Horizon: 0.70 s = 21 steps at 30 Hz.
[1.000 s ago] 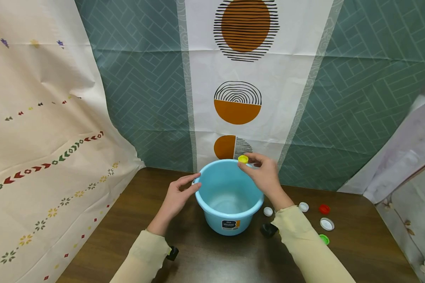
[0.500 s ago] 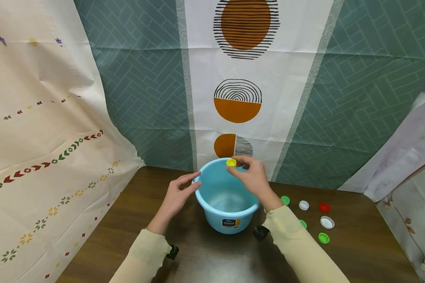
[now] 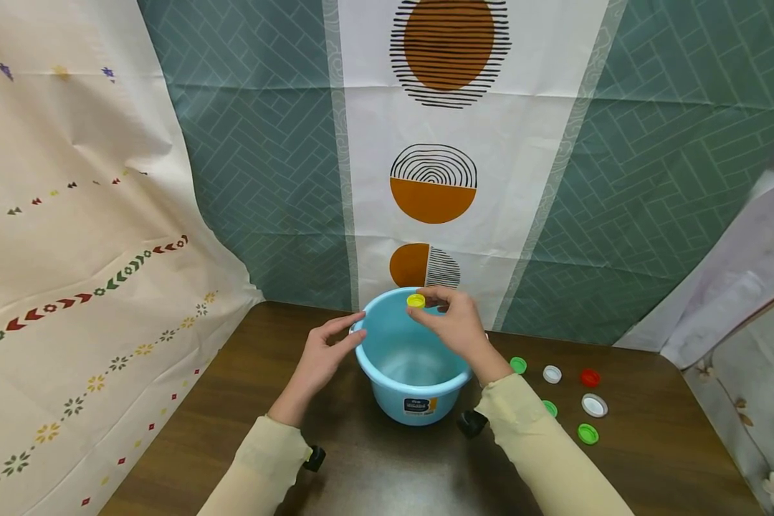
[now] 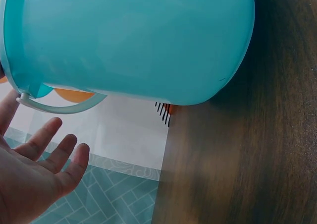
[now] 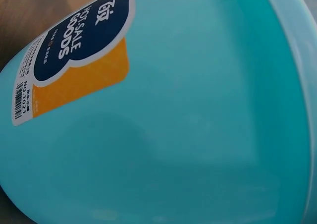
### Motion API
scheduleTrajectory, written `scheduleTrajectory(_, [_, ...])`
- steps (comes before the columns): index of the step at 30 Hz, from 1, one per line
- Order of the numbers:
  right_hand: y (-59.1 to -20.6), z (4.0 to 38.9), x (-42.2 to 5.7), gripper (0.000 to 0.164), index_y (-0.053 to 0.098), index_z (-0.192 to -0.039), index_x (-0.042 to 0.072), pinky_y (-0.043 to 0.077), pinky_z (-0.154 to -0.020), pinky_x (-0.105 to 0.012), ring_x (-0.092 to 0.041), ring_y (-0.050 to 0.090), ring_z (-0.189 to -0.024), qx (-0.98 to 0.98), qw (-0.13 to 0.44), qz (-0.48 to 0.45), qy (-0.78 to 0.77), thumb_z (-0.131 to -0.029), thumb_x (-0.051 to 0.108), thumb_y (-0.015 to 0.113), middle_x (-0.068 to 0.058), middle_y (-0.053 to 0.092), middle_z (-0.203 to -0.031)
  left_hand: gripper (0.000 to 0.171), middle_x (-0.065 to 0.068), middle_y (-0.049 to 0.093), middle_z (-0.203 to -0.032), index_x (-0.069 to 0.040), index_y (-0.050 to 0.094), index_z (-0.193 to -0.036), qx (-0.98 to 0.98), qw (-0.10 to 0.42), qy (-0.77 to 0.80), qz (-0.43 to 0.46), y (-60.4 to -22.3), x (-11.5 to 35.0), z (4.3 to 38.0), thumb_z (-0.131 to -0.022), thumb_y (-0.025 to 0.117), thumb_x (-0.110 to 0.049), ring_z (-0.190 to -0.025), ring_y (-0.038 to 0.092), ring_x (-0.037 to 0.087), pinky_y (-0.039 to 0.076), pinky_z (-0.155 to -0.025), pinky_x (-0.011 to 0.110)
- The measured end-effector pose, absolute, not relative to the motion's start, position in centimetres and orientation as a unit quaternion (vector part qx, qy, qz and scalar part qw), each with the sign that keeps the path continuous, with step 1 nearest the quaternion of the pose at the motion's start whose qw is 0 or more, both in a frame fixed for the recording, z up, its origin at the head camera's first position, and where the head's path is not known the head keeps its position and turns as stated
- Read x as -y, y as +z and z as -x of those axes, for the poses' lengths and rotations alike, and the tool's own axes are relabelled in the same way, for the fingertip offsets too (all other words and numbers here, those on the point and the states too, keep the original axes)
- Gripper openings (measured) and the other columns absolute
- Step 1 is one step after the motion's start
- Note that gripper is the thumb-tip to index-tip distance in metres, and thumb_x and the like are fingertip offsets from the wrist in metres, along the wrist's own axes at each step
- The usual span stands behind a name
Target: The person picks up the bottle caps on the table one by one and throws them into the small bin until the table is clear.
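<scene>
A light blue plastic bucket (image 3: 415, 390) stands on the wooden table. My right hand (image 3: 459, 328) pinches a yellow bottle cap (image 3: 416, 301) between thumb and fingers, above the bucket's opening near its far side. At the bucket's left rim, my left hand (image 3: 321, 363) rests its thumb and forefinger on the edge. The left wrist view shows that hand's other fingers (image 4: 44, 137) loosely extended below the bucket's handle (image 4: 64, 109). Only the bucket wall with its label (image 5: 89, 45) fills most of the right wrist view; the right hand is outside that frame.
Several bottle caps lie on the table right of the bucket: a green cap (image 3: 518, 365), a white cap (image 3: 552, 374), a red cap (image 3: 590, 378), a larger white cap (image 3: 595, 405) and another green cap (image 3: 588, 433). A patterned curtain (image 3: 271, 179) hangs behind the table.
My right hand has moved left and slightly down with the yellow cap, from the rim's far right to over the opening. My left hand stays at the rim.
</scene>
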State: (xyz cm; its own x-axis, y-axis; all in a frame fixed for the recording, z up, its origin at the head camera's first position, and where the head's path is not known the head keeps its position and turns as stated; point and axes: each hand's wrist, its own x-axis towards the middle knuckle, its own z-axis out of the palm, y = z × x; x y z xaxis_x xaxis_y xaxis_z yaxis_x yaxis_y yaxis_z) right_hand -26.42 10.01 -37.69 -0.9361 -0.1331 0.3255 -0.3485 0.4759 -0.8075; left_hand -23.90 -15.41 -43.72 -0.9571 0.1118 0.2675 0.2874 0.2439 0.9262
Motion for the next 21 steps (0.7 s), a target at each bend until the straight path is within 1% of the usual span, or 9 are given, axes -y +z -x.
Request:
scheduleTrajectory(4, [-37.59, 26.33, -10.05, 0.047, 0.066, -0.116, 0.017, 0.047, -0.089, -0.038, -0.016, 0.059, -0.099, 0.856, 0.099, -0.14, 0.487, -0.077, 0.041, 0.075, 0.004, 0.067, -0.103, 0.038, -0.007, 0.06, -0.125, -0.03, 0.064, -0.121, 0.784, 0.076, -0.604, 0.123, -43.77, 15.34, 23.94, -0.084, 0.068, -0.04, -0.116, 0.052, 0.018, 0.052, -0.087, 0.04])
scheduleTrajectory(9, [-37.55, 26.33, -10.2, 0.047, 0.065, -0.116, 0.02, 0.048, -0.091, -0.041, -0.018, 0.057, -0.106, 0.859, 0.082, -0.137, 0.487, -0.076, 0.044, 0.074, 0.003, 0.067, -0.109, 0.038, -0.006, 0.06, -0.124, -0.029, 0.064, -0.121, 0.782, 0.076, -0.606, 0.124, -43.82, 15.33, 23.99, -0.084, 0.068, -0.039, -0.116, 0.052, 0.018, 0.053, -0.085, 0.039])
scheduleTrajectory(13, [-37.61, 26.38, -10.3, 0.052, 0.065, -0.118, 0.018, 0.05, -0.089, -0.042, -0.02, 0.057, -0.11, 0.86, 0.073, -0.13, 0.489, -0.076, 0.047, 0.074, 0.004, 0.067, -0.111, 0.038, -0.005, 0.06, -0.125, -0.029, 0.064, -0.121, 0.78, 0.075, -0.608, 0.126, -43.8, 15.34, 23.97, -0.084, 0.068, -0.039, -0.116, 0.052, 0.019, 0.053, -0.085, 0.039])
scheduleTrajectory(18, [-37.65, 26.47, -10.3, 0.054, 0.064, -0.119, 0.017, 0.051, -0.088, -0.04, -0.019, 0.057, -0.109, 0.862, 0.074, -0.131, 0.484, -0.076, 0.049, 0.072, 0.005, 0.066, -0.111, 0.038, -0.004, 0.06, -0.125, -0.028, 0.064, -0.121, 0.779, 0.075, -0.609, 0.128, -43.88, 15.38, 24.04, -0.085, 0.067, -0.038, -0.117, 0.052, 0.02, 0.052, -0.086, 0.039])
scheduleTrajectory(21, [-37.7, 26.53, -10.31, 0.054, 0.064, -0.119, 0.016, 0.05, -0.089, -0.04, -0.018, 0.057, -0.109, 0.861, 0.074, -0.133, 0.485, -0.076, 0.049, 0.072, 0.005, 0.067, -0.111, 0.038, -0.005, 0.06, -0.125, -0.029, 0.064, -0.12, 0.781, 0.076, -0.607, 0.125, -43.85, 15.37, 24.01, -0.084, 0.067, -0.039, -0.116, 0.052, 0.019, 0.052, -0.087, 0.04])
